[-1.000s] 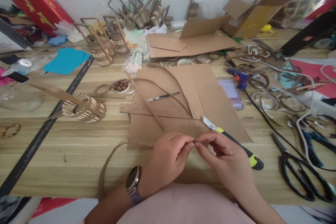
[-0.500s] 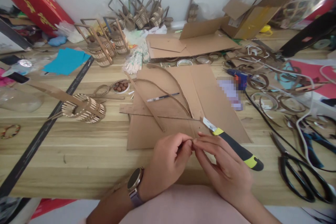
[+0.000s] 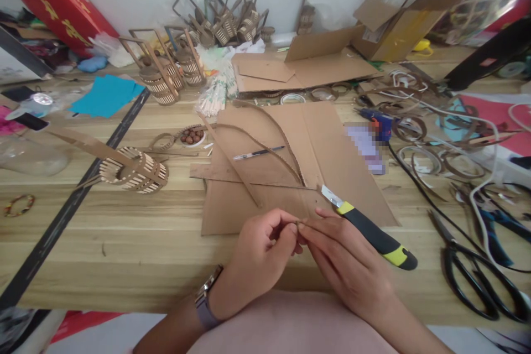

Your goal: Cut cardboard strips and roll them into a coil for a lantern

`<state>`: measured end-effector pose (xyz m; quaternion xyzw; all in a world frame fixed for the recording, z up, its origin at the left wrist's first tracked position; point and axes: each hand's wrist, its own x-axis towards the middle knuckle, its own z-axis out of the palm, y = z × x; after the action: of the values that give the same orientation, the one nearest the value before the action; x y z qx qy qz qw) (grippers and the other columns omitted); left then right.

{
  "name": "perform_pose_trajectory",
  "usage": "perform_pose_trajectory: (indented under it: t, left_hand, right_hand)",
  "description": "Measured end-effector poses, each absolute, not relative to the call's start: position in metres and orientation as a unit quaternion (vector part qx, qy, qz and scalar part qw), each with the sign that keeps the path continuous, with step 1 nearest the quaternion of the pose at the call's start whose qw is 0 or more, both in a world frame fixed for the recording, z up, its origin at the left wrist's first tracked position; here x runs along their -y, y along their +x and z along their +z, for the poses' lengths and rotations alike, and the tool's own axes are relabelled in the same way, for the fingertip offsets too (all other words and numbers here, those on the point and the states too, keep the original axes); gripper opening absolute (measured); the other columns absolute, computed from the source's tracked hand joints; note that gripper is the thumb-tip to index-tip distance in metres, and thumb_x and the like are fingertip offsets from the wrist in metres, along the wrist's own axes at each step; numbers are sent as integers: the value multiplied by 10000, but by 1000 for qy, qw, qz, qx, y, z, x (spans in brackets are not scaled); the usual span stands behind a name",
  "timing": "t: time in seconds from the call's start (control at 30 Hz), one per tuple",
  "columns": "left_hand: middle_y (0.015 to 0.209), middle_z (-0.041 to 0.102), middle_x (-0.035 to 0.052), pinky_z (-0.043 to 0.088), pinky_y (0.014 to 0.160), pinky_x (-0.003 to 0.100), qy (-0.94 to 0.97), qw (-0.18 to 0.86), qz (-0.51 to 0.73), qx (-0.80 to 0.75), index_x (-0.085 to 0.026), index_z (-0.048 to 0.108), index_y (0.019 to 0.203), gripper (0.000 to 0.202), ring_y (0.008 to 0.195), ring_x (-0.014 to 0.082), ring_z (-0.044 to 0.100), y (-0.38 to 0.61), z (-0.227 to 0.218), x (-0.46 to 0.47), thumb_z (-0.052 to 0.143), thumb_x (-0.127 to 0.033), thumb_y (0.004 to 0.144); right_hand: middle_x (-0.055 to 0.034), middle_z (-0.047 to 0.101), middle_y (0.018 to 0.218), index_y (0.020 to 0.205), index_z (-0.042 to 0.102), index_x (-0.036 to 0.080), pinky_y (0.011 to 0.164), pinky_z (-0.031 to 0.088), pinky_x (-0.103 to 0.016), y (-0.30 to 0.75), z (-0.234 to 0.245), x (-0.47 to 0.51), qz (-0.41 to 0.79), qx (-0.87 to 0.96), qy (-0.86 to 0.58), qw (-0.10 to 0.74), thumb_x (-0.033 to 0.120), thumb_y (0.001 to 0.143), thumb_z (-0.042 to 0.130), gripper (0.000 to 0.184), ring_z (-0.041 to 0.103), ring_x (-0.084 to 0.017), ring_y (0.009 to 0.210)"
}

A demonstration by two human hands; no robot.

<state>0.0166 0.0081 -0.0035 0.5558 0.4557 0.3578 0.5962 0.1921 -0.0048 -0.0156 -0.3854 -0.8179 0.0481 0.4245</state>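
Observation:
My left hand (image 3: 265,251) and my right hand (image 3: 348,257) meet fingertip to fingertip over the near edge of a cardboard sheet (image 3: 340,177). Both are closed in a pinch on something small and brownish that the fingers mostly hide; its kind cannot be made out. Just beyond my right hand lies a utility knife (image 3: 369,229), its blade out on the cardboard. Thin cardboard strips (image 3: 232,163) and a pen (image 3: 259,153) rest on the sheet. To the left, a small basket (image 3: 135,170) of pale sticks and brown bands lies on its side.
Black scissors (image 3: 477,271) and blue-handled pliers (image 3: 493,227) lie at the right among cables and rolled strips. A blue glue gun (image 3: 377,121) sits behind them. Several finished small baskets (image 3: 161,80) stand at the back left, near a bowl of brown balls (image 3: 193,137). A cardboard box (image 3: 415,22) is behind.
Both hands have shifted slightly left, still joined at the fingertips. My right fingers have drawn closer together and my left wrist has turned. Objects on the table stay put.

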Motion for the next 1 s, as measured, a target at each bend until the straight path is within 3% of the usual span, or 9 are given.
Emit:
perform_pose_trajectory:
  t: [0.13, 0.33, 0.53, 0.77, 0.9, 1.0]
  left_hand:
    - [739, 700, 45, 511, 614, 202, 537, 636, 351, -429, -133, 668, 911, 199, 682, 132, 660, 13, -2, -8, 560, -299, 933]
    - [761, 686, 42, 507, 651, 204, 515, 674, 360, -388, -135, 650, 904, 213, 685, 117, 629, 12, -3, -8, 562, -325, 948]
    - [715, 638, 13, 478, 640, 206, 526, 697, 324, -365, -155, 607, 815, 284, 660, 109, 584, 10, 2, -13, 576, -404, 947]
    - [656, 610, 7, 452, 585, 215, 474, 747, 271, -379, -152, 579, 765, 469, 581, 104, 547, 9, -3, -17, 660, -612, 816]
    - [620, 589, -13, 376, 517, 206, 500, 719, 236, -421, -161, 582, 746, 413, 533, 95, 489, 7, -3, -18, 645, -563, 821]
    - [611, 582, -28, 326, 501, 210, 545, 659, 212, -473, -167, 611, 741, 279, 531, 95, 454, 6, 1, -19, 611, -424, 850]
  right_hand:
    - [-50, 742, 918, 1101, 690, 233, 877, 609, -357, 192, -12, 4, 69, 800, -389, 452, 53, 898, 580, 293, 719, -176, 855]
    - [-22, 698, 826, 975, 721, 251, 624, 563, -239, 194, -5, -1, 166, 768, -401, 472, 71, 879, 616, 230, 668, -140, 744]
    - [-3, 686, 756, 1052, 741, 286, 616, 561, -256, 198, -5, -11, 331, 728, -394, 453, 193, 867, 697, 212, 669, -146, 705]
    - [-2, 701, 727, 929, 760, 246, 583, 547, -232, 202, -2, -11, 313, 762, -398, 404, 198, 862, 701, 101, 671, -129, 654]
    - [-1, 686, 739, 923, 730, 239, 475, 477, -182, 206, 4, -11, 288, 797, -406, 342, 206, 910, 633, 104, 657, -113, 657]
    - [-13, 677, 800, 964, 699, 223, 551, 503, -198, 209, 4, -12, 234, 839, -389, 301, 206, 958, 563, 137, 652, -113, 705]
